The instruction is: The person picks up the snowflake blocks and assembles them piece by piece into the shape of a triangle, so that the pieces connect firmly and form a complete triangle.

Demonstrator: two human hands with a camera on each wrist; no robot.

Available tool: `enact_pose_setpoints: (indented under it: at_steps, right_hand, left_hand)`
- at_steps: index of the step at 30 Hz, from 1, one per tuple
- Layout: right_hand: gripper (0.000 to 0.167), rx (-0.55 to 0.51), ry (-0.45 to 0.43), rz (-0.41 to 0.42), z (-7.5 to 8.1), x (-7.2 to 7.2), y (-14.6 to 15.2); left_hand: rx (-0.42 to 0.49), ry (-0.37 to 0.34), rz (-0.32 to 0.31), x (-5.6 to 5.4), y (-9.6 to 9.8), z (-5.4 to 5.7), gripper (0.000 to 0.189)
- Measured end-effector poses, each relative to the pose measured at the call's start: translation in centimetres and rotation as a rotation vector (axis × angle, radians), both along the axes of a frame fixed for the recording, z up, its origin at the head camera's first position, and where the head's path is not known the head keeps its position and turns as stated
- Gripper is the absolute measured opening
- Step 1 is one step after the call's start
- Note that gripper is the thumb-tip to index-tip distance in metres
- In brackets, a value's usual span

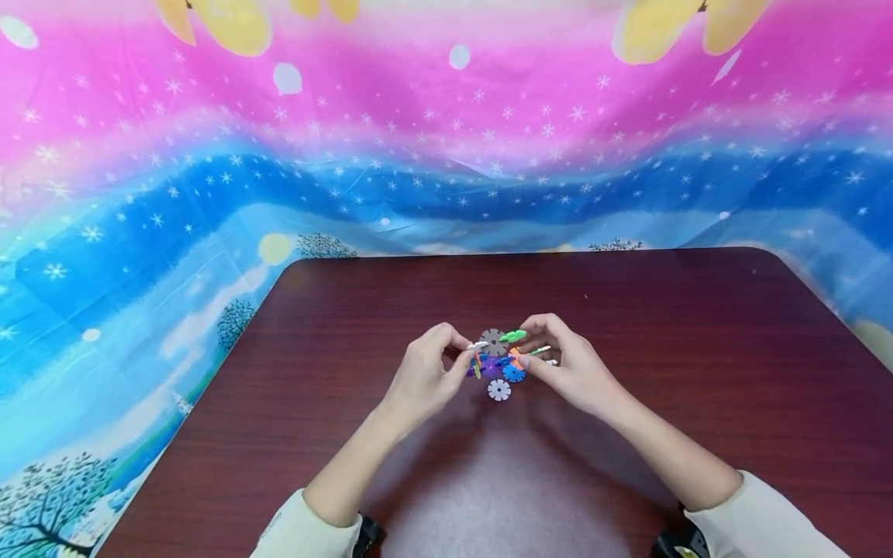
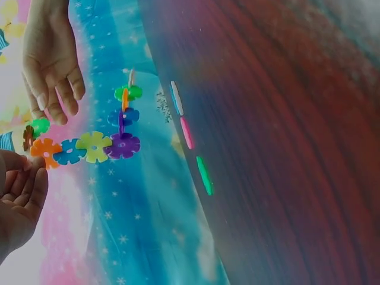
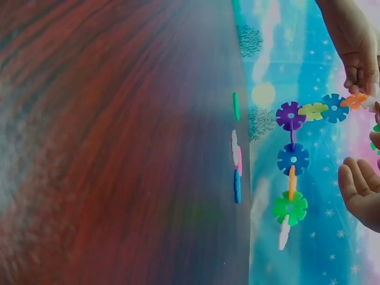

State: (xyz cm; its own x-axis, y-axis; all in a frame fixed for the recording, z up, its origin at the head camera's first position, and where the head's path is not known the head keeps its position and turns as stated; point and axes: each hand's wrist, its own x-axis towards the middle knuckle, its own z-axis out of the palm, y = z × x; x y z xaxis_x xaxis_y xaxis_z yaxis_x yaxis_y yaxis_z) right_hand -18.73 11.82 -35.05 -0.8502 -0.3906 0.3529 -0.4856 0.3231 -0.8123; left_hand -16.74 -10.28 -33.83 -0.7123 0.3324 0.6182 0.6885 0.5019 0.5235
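A chain of notched plastic flower discs, purple [image 2: 123, 146], yellow [image 2: 95, 146], blue [image 2: 69, 152] and orange [image 2: 45, 152] among them, hangs between both hands above the table. My left hand [image 1: 429, 372] pinches a white disc [image 1: 478, 346] at the chain's near-left side, beside the orange one. Close by, a grey-brown disc [image 1: 493, 341] stands with a green disc [image 1: 512, 335] slotted to its edge. On that green disc are the thumb and index finger of my right hand [image 1: 572, 368]; its other fingers stay loosely spread. They partly hide the disc in the right wrist view.
Loose discs lie on the dark wooden table [image 1: 335, 302], seen edge-on: a pink one [image 2: 187, 132], a green one [image 2: 204, 175] and a white one [image 3: 234, 147]. A printed cloth [image 1: 446, 155] hangs behind the table.
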Motion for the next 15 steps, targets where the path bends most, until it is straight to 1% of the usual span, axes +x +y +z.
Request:
enact_pose_setpoints:
  at_steps: [4, 8, 12, 15]
  right_hand:
    - [0.025, 0.082, 0.013, -0.013, -0.4, -0.4, -0.2]
    - [0.018, 0.18, 0.0, 0.004, -0.9, -1.2, -0.3]
    - [0.019, 0.303, -0.027, 0.036, -1.7, -2.1, -0.4]
    - [0.022, 0.42, -0.029, 0.054, -2.5, -2.9, -0.5]
  left_hand:
    - [0.036, -0.014, 0.063, 0.0, -0.2, 0.0, 0.007]
    - [0.083, 0.0, 0.155, -0.2, -0.4, 0.0, 0.011]
    - [0.138, 0.02, 0.233, -0.3, -0.8, -0.1, 0.011]
    - [0.17, 0.018, 0.273, -0.3, -1.0, -0.1, 0.011]
